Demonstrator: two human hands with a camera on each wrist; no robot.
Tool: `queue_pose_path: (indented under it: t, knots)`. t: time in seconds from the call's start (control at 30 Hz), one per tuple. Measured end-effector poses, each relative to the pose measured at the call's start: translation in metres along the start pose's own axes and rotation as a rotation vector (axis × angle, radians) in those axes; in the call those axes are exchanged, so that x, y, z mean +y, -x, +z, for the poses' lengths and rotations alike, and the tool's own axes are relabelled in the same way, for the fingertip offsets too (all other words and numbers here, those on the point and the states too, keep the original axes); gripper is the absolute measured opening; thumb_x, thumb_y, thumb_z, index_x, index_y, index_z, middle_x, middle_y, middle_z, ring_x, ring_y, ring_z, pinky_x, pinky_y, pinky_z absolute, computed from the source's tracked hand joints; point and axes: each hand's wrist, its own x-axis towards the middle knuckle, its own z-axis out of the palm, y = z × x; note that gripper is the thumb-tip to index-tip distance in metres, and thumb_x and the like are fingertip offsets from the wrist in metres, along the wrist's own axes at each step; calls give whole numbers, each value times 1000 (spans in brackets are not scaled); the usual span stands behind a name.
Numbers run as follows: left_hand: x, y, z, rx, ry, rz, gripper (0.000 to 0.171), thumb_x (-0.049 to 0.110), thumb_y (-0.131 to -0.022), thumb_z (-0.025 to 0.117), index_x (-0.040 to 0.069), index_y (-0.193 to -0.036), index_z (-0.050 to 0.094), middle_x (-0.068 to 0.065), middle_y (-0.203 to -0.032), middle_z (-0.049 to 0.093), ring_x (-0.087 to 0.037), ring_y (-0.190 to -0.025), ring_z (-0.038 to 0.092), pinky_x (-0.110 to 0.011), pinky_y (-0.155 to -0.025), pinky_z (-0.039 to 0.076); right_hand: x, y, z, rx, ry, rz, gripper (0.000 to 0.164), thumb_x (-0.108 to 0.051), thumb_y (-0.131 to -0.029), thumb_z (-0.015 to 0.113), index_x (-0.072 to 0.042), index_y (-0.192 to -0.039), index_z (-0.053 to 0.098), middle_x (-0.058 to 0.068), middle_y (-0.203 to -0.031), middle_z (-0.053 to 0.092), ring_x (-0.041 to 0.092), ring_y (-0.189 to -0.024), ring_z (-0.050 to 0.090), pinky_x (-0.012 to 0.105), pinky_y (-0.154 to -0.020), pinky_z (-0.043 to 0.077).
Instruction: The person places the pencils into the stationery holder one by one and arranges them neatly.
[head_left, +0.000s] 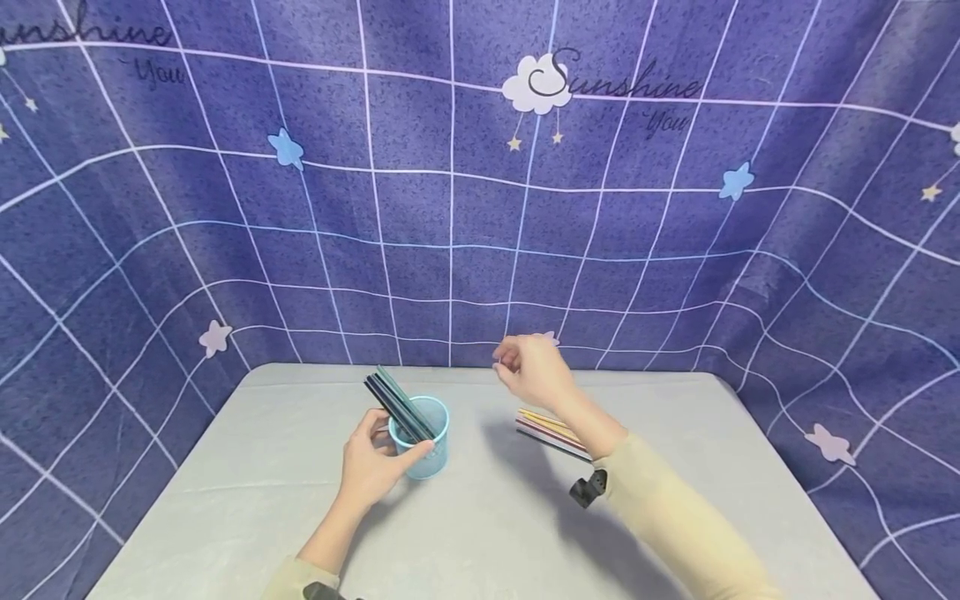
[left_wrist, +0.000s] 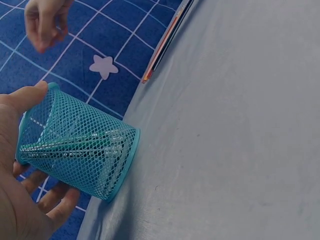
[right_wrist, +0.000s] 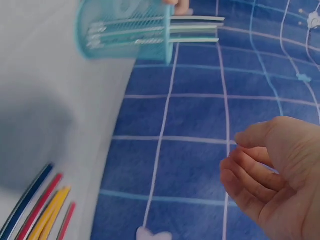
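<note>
My left hand (head_left: pixel 372 467) holds a light-blue mesh pencil cup (head_left: pixel 428 463) upright on the table, thumb at the rim and fingers round its side. Several dark and green pencils (head_left: pixel 401 408) lean in the cup, their upper ends sticking out to the left. Through the mesh in the left wrist view, their lower ends show near the cup's base (left_wrist: pixel 131 162). Above the table, to the right of the cup, my right hand (head_left: pixel 534 371) hangs with loosely curled fingers and nothing in them. Below it lie several loose pencils (head_left: pixel 555 435), among them yellow, red and dark ones.
A pale grey cloth covers the table (head_left: pixel 247 467). Behind and on both sides hangs a blue curtain (head_left: pixel 420 208) with a grid and stars, close to the table's far edge. A small black device (head_left: pixel 587 489) is strapped to the right wrist.
</note>
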Motion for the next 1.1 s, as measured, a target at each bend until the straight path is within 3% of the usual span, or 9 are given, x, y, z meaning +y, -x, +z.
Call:
queue_pose_path:
  t: [0.23,0.4,0.77,1.1]
  knots:
    - [0,0,-1,1,7,2,61,26,-73,101,9,-119,65,-18,-114,77,-35,-98,79,-41,-87,69,26,17,-3,11,26,26,6,-6,-88,78,-2,-94,78,7,-79,78,15,-65,72,27,-61,62]
    - [-1,-1,0,-4,-9,-2,61,27,-73,101,9,-119,65,-17,-115,77,-35,-99,79,-39,-86,69,44,33,-4,11,47,24,8,-4,-86,75,-2,-94,78,6,-77,78,14,-63,71,28,-60,61]
    - [-1,-1,1,-1,-29,-1,62,27,-73,101,10,-120,64,-17,-115,77,-35,-99,79,-41,-87,69,73,70,5,-101,49,83,9,-3,-86,74,-2,-94,78,4,-76,77,10,-65,68,25,-63,60]
    - [-1,-1,0,-3,-23,-6,62,28,-73,100,9,-119,64,-18,-116,77,-36,-100,79,-43,-87,69,84,94,20,-165,113,52,6,-3,-84,77,-6,-89,77,-2,-74,75,10,-67,68,23,-64,57]
